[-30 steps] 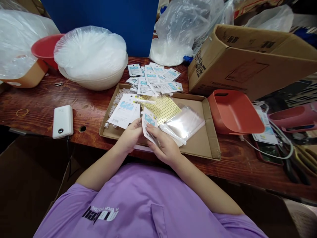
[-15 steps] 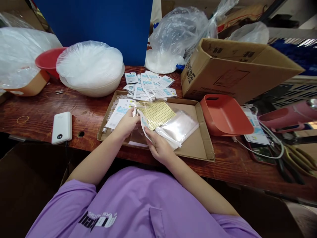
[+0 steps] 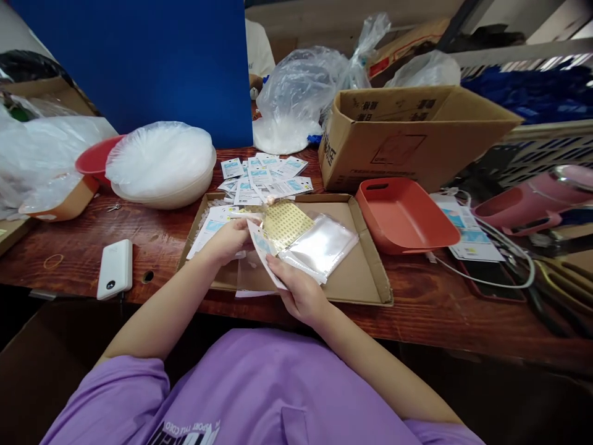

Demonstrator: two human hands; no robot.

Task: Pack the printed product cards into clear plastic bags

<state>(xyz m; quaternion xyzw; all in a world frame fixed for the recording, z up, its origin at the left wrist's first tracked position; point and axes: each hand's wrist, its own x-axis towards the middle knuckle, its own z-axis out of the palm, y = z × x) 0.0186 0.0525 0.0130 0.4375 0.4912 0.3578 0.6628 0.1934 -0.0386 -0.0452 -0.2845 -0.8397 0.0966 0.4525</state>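
My right hand (image 3: 302,289) grips a white printed card (image 3: 260,242) with a blue picture, thumb on its face, and holds it tilted above the cardboard tray (image 3: 370,272). Close to the card's left edge, my left hand (image 3: 228,241) has its fingers pinched together. Clear film shows near those fingertips, but what they hold is hard to make out. Behind the card lies a gold sheet of small round stickers (image 3: 288,224). Clear plastic bags (image 3: 327,244) rest to its right in the tray. More cards (image 3: 210,225) and small whitish pieces occupy the tray's left end.
Packed cards (image 3: 264,176) are heaped behind the tray. A red-orange bin (image 3: 407,216) and a cardboard box (image 3: 393,142) stand on the right. To the left are a bag-filled bowl (image 3: 162,167) and a white power bank (image 3: 115,269). Scissors (image 3: 567,284) lie far right.
The view has shifted, so the bench appears lower and farther left. The card in my right hand has turned more upright and shows more of its printed face. Both hands stay close together.
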